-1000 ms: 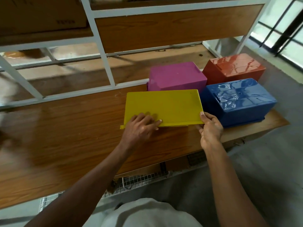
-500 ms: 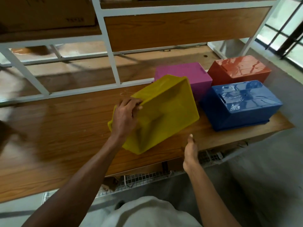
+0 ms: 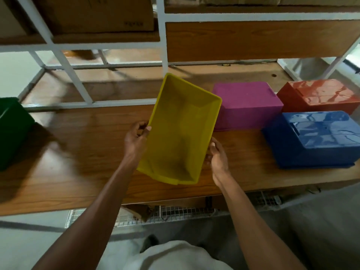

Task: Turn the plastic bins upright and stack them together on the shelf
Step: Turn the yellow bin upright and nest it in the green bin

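A yellow plastic bin (image 3: 183,131) is held over the wooden shelf (image 3: 78,152), its open side facing up towards me and its far end raised. My left hand (image 3: 136,141) grips its left rim. My right hand (image 3: 217,156) holds its right wall near the bottom. To the right, three bins lie upside down on the shelf: a magenta bin (image 3: 247,104), a red bin (image 3: 319,96) behind, and a blue bin (image 3: 315,137) in front. A green bin (image 3: 11,131) stands at the far left edge, partly cut off.
White metal frame bars (image 3: 72,75) cross behind the shelf. An upper wooden shelf carries a cardboard box (image 3: 93,14). A wire mesh rack (image 3: 175,213) shows below the shelf's front edge. Grey floor lies beneath me.
The yellow bin went from lying upside down on the shelf to lifted and turned open side up. My right hand let go, then took hold again. The view shifted left, revealing the green bin.
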A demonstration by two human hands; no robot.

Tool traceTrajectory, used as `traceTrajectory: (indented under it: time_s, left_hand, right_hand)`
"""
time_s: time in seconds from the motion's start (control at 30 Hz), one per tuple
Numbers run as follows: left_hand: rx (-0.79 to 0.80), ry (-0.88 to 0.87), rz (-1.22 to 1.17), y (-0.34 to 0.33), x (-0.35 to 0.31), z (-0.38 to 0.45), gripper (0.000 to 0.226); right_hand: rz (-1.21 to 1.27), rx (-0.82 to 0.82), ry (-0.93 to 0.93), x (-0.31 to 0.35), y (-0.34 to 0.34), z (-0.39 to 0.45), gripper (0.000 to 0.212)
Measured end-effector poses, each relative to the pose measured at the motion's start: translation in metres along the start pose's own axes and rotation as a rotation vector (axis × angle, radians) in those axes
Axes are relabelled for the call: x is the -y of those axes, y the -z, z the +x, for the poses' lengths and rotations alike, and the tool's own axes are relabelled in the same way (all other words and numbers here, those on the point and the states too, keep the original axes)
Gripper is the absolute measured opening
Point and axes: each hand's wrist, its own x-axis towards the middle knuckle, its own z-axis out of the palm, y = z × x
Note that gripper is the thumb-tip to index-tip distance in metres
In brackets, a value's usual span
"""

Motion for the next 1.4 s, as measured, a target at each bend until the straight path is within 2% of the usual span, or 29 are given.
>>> traceTrajectory:
  time_s: [0.13, 0.3, 0.43, 0.7, 0.83, 1.1, 1.3, 1.4]
  left_hand:
    - [0.036, 0.090, -0.031, 0.029, 0.020, -0.004, 0.016]
    - [0.040, 0.231, -0.190, 0.064, 0.040, -0.015, 0.014]
    - [-0.045, 0.281, -0.218, 0.088, 0.051, -0.026, 0.014]
    - [-0.237, 0.355, -0.258, 0.124, 0.061, -0.067, 0.015]
    - [-0.327, 0.354, -0.214, 0.142, 0.074, -0.087, 0.026]
    - [-0.447, 0.346, -0.288, 0.186, 0.085, -0.100, 0.021]
    - [-0.441, 0.312, -0.289, 0.253, 0.086, -0.088, 0.019]
    - [-0.425, 0.281, -0.262, 0.301, 0.086, -0.079, 0.024]
  right_hand:
    - [-0.069, 0.051, -0.016, -0.006, -0.013, 0.021, 0.037]
    - [-0.117, 0.118, -0.026, 0.001, -0.040, 0.018, 0.031]
    - [-0.151, 0.182, -0.024, 0.005, -0.059, 0.018, 0.041]
    - [-0.251, 0.385, -0.027, 0.010, -0.100, 0.017, 0.040]
    - [-0.294, 0.480, -0.032, 0.011, -0.122, 0.013, 0.043]
    - [-0.339, 0.607, -0.006, 0.012, -0.175, -0.013, 0.040]
    - [-0.356, 0.618, 0.010, 0.012, -0.242, -0.037, 0.037]
    - [-0.337, 0.611, 0.041, 0.011, -0.285, -0.057, 0.024]
